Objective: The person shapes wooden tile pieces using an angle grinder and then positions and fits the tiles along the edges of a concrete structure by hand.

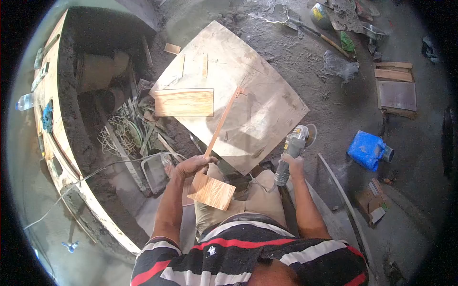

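Note:
My left hand (193, 166) is closed round the lower end of a long thin wooden strip (222, 123), whose far end lies over a pale square board (267, 90). Just below that hand, a wood-grain piece (213, 191) rests by my left thigh. In my right hand (292, 164) is an angle grinder (295, 143), held by its body with the disc pointing away from me, near the board's right corner. A wood-grain rectangular panel (184, 103) lies on the board's left side, with two small strips above it.
Scrap wood and wires (121, 136) lie at the left beside a long pale plank (71, 128). A cable crosses at lower left. On the right are a blue wrapped object (366, 150), stacked tiles (397, 95) and a cardboard piece (372, 202). A wooden-handled tool (329, 42) lies at upper right.

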Available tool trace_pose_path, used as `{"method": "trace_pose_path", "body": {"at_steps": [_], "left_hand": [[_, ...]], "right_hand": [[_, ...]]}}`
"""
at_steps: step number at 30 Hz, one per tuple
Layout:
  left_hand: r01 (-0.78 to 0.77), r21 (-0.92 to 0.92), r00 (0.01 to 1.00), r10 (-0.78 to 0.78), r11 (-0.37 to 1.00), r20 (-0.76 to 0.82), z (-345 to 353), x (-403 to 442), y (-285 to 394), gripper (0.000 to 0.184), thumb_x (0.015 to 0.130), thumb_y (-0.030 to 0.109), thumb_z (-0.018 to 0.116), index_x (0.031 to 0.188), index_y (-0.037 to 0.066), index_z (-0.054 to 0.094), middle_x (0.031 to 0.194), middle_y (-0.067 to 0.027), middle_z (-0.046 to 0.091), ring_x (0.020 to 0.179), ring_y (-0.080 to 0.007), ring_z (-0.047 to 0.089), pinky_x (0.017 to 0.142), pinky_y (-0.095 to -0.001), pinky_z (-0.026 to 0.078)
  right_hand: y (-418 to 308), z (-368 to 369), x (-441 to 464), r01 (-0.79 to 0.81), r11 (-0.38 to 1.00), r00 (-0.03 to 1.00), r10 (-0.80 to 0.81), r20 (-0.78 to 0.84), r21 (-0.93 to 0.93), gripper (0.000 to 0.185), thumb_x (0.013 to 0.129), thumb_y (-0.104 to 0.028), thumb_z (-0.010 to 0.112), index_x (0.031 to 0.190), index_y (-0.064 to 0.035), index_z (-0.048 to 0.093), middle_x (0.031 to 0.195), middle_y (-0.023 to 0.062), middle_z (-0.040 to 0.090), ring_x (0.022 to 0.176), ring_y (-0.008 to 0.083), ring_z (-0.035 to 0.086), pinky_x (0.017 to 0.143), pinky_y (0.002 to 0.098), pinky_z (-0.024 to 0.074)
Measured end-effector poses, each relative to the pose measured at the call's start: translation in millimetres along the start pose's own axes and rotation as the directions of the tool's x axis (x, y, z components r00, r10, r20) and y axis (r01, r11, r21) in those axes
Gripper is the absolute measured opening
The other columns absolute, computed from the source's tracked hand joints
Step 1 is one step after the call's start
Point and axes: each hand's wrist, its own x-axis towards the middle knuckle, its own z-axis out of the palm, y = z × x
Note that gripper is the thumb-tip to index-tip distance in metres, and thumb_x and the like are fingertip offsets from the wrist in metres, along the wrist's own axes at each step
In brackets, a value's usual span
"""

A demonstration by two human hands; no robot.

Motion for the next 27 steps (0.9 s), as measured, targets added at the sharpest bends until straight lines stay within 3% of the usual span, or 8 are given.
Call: {"method": "trace_pose_path", "body": {"at_steps": [3,9,12,14,18,23,25,27], "left_hand": [[-0.005,0.044,0.997,0.002,0.999,0.077,-11.4,7.7,-24.1,0.058,0.104,0.050,0.061,0.132,-0.001,0.066,0.073,0.0011,0.054,0.072,-0.0098,0.051,0.075,-0.0291,0.048],[0.082,-0.140,0.993,-0.068,0.987,0.100,-20.9,9.7,-53.6,0.054,0.105,0.047,0.060,0.134,0.002,0.065,0.069,0.0048,0.055,0.065,-0.0071,0.051,0.065,-0.0258,0.046],[0.050,-0.112,0.990,-0.034,0.992,0.139,-20.0,3.5,-52.1,0.063,0.106,0.049,0.056,0.143,-0.002,0.058,0.073,0.0060,0.057,0.064,-0.0063,0.054,0.065,-0.0257,0.049],[0.031,-0.210,0.995,-0.011,0.977,0.097,-19.1,-2.8,-49.7,0.050,0.108,0.041,0.056,0.134,-0.001,0.063,0.068,0.0051,0.056,0.060,-0.0064,0.051,0.059,-0.0245,0.043],[0.065,-0.424,0.995,-0.027,0.903,0.096,-19.4,-8.8,-34.0,0.048,0.108,0.036,0.057,0.139,-0.001,0.057,0.069,0.0040,0.058,0.060,-0.0062,0.052,0.057,-0.0239,0.044],[0.056,-0.456,0.994,-0.091,0.888,-0.055,-7.4,-20.5,-6.2,0.044,0.106,0.029,0.064,0.140,0.003,0.056,0.072,0.0032,0.060,0.061,-0.0053,0.054,0.055,-0.0218,0.046],[-0.025,-0.426,0.993,-0.028,0.905,-0.118,-7.0,-19.8,-5.3,0.047,0.107,0.026,0.062,0.146,0.005,0.049,0.081,0.0002,0.060,0.069,-0.0069,0.057,0.060,-0.0224,0.048],[-0.052,-0.449,0.993,-0.002,0.892,-0.119,-4.7,-19.5,-2.4,0.049,0.106,0.021,0.062,0.150,0.004,0.046,0.084,0.0005,0.060,0.072,-0.0068,0.057,0.062,-0.0217,0.049]], "right_hand": [[-0.2,7.5,3.3,0.019,0.999,1.000,-0.018,0.011,-0.033,0.021,0.078,-0.013,0.079,0.093,-0.0006,0.071,0.079,0.0083,0.070,0.063,0.0200,0.070,0.060,0.0344,0.0559],[5.6,23.4,9.7,0.007,0.999,0.999,-0.005,0.054,-0.045,0.021,0.077,-0.011,0.080,0.094,-0.0013,0.071,0.081,0.0074,0.070,0.065,0.0189,0.069,0.062,0.0343,0.0564],[5.3,28.3,10.0,-0.017,0.997,0.997,0.022,0.071,-0.071,0.024,0.076,-0.010,0.081,0.095,-0.0012,0.071,0.082,0.0076,0.070,0.067,0.0187,0.068,0.064,0.0346,0.0560],[4.5,33.0,9.4,-0.014,0.996,0.996,0.022,0.084,-0.085,0.024,0.076,-0.010,0.081,0.096,-0.0003,0.071,0.081,0.0078,0.071,0.067,0.0189,0.068,0.064,0.0346,0.0558],[1.7,39.2,12.1,0.009,0.981,0.993,0.013,0.114,-0.194,0.023,0.077,-0.011,0.079,0.097,0.0010,0.072,0.083,0.0080,0.072,0.070,0.0191,0.070,0.067,0.0347,0.0564],[-19.2,51.7,11.1,0.100,0.955,0.979,-0.044,0.199,-0.278,0.028,0.077,-0.010,0.077,0.102,-0.0001,0.072,0.089,0.0077,0.074,0.078,0.0190,0.071,0.074,0.0342,0.0564],[-14.4,55.1,23.9,0.059,0.986,0.942,-0.003,0.336,-0.156,0.033,0.076,-0.011,0.077,0.108,-0.0015,0.071,0.093,0.0068,0.073,0.081,0.0181,0.069,0.076,0.0344,0.0561],[-11.3,62.6,36.4,0.050,0.989,0.930,0.004,0.367,-0.138,0.036,0.075,-0.012,0.079,0.109,-0.0008,0.070,0.092,0.0064,0.072,0.077,0.0177,0.068,0.072,0.0346,0.0562]]}}
